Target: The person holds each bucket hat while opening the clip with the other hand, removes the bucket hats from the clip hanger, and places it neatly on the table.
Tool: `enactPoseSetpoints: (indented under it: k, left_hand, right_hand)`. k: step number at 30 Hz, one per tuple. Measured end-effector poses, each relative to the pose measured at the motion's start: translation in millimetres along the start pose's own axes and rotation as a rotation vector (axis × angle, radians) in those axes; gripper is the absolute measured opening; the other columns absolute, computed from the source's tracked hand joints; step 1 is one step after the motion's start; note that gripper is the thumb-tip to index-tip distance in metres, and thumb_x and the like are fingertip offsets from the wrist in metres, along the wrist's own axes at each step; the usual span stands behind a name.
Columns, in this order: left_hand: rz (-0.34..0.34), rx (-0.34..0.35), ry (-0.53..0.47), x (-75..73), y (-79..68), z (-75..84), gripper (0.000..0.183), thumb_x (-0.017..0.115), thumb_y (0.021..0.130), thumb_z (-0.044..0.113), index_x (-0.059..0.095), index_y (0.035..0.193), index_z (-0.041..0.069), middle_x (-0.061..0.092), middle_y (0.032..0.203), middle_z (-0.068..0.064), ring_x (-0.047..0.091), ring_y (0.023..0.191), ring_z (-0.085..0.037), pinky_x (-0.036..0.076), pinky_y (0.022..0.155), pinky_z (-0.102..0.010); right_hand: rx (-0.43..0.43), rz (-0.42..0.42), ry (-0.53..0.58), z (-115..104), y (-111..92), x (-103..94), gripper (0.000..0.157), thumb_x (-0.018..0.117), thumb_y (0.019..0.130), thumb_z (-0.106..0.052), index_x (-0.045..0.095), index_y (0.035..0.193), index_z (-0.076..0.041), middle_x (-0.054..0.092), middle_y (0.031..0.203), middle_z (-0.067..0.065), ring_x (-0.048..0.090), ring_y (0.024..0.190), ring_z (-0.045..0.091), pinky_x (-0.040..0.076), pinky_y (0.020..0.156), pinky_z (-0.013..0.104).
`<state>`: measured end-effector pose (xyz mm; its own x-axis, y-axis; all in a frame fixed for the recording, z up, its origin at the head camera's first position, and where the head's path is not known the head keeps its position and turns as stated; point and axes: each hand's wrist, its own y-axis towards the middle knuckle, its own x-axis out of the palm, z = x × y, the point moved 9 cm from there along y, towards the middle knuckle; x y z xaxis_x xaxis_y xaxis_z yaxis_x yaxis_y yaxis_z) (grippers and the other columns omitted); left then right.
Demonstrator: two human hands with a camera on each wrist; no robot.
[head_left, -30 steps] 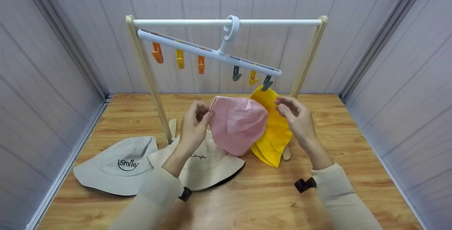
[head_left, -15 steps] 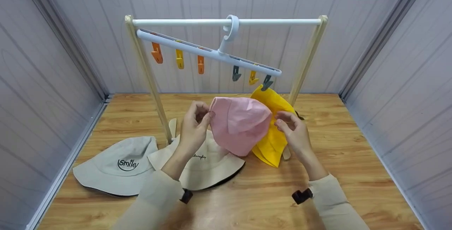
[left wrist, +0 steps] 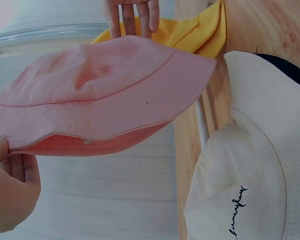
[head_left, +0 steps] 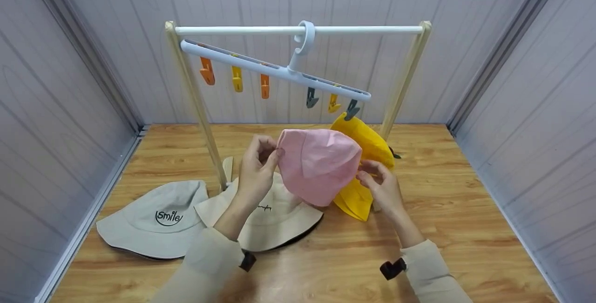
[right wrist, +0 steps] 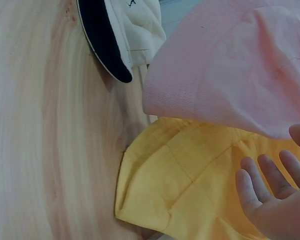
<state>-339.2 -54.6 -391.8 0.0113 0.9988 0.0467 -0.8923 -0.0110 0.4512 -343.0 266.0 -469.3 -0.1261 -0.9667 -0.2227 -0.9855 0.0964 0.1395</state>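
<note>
My left hand (head_left: 257, 165) pinches the brim edge of a pink bucket hat (head_left: 321, 163), thumb on the near side. The hat hangs sideways in the air, its crown pointing right. My right hand (right wrist: 282, 197) is beside the crown with its fingers spread and slightly bent, holding nothing. Whether its fingertips touch the pink cloth I cannot tell. Behind them a yellow bucket hat (head_left: 368, 142) hangs from a dark green clip (head_left: 352, 109) at the low right end of a white clip hanger (head_left: 242, 62). The pink hat covers part of it.
A white rod (head_left: 372, 29) on wooden posts (head_left: 405, 84) carries the tilted hanger, which has several other clips, orange, yellow and green. On the wooden table (head_left: 465, 238) lie a grey "smile" bucket hat (head_left: 139, 219) and a cream bucket hat (head_left: 279, 228), front left. Walls enclose three sides.
My right hand has moved down and left from the yellow hat to the pink hat's crown. The pink hat has shifted slightly right, still pinched by my left hand.
</note>
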Motion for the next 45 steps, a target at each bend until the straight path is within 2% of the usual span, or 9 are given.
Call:
enactPoseSetpoints:
  k: [5, 10, 18, 30, 38, 45]
  left_hand:
    - [-0.009, -0.006, -0.010, 0.7, -1.9, 1.5, 0.012, 0.068, 0.102, 0.002, 0.058, 0.109, 0.003, 0.063, 0.100, -0.010, 0.059, 0.091, -0.022, 0.051, 0.078, -0.025]
    - [-0.010, -0.003, -0.023, 1.5, -2.5, 1.7, 0.013, 0.069, 0.102, 0.003, 0.057, 0.109, 0.003, 0.062, 0.099, -0.010, 0.059, 0.090, -0.021, 0.051, 0.078, -0.025]
    - [-0.008, -0.001, -0.025, 2.3, -3.5, 1.7, 0.012, 0.067, 0.103, 0.002, 0.057, 0.109, 0.003, 0.062, 0.100, -0.010, 0.059, 0.091, -0.022, 0.051, 0.079, -0.026]
    - [-0.002, -0.012, -0.033, 4.2, -4.2, 1.3, 0.013, 0.068, 0.102, 0.004, 0.057, 0.110, 0.003, 0.061, 0.102, -0.010, 0.060, 0.093, -0.022, 0.052, 0.080, -0.026]
    - [-0.025, -0.028, -0.029, 5.0, -5.4, -0.7, 0.013, 0.066, 0.104, 0.006, 0.055, 0.112, 0.004, 0.062, 0.103, -0.011, 0.058, 0.092, -0.023, 0.051, 0.080, -0.028]
    - [-0.016, -0.036, -0.033, 4.3, -5.7, -3.2, 0.014, 0.067, 0.104, 0.007, 0.056, 0.112, 0.005, 0.061, 0.104, -0.010, 0.059, 0.094, -0.023, 0.052, 0.082, -0.031]
  right_hand:
    - [0.041, -0.027, 0.032, 11, -3, 8.4, 0.038, 0.069, 0.104, -0.010, 0.060, 0.140, 0.001, 0.065, 0.134, 0.020, 0.070, 0.113, 0.025, 0.060, 0.094, 0.027]
    - [0.083, -0.016, 0.075, 20, -5, 12.7, 0.039, 0.068, 0.104, -0.007, 0.059, 0.140, 0.003, 0.065, 0.132, 0.022, 0.071, 0.109, 0.023, 0.061, 0.093, 0.030]
    - [0.132, -0.002, 0.124, 27, -9, 16.1, 0.037, 0.069, 0.102, -0.008, 0.059, 0.136, 0.004, 0.067, 0.128, 0.020, 0.071, 0.107, 0.024, 0.059, 0.100, 0.044]
    - [0.172, -0.022, 0.153, 34, -10, 21.5, 0.029, 0.067, 0.105, -0.009, 0.060, 0.131, 0.002, 0.068, 0.124, 0.017, 0.071, 0.106, 0.023, 0.059, 0.099, 0.041]
    - [0.153, -0.029, 0.174, 34, -12, 24.0, 0.026, 0.067, 0.104, -0.006, 0.061, 0.126, 0.004, 0.068, 0.119, 0.018, 0.070, 0.107, 0.027, 0.060, 0.098, 0.038]
    - [0.150, -0.019, 0.176, 37, -11, 24.4, 0.021, 0.066, 0.104, -0.005, 0.063, 0.122, 0.005, 0.067, 0.116, 0.016, 0.069, 0.104, 0.025, 0.061, 0.097, 0.039]
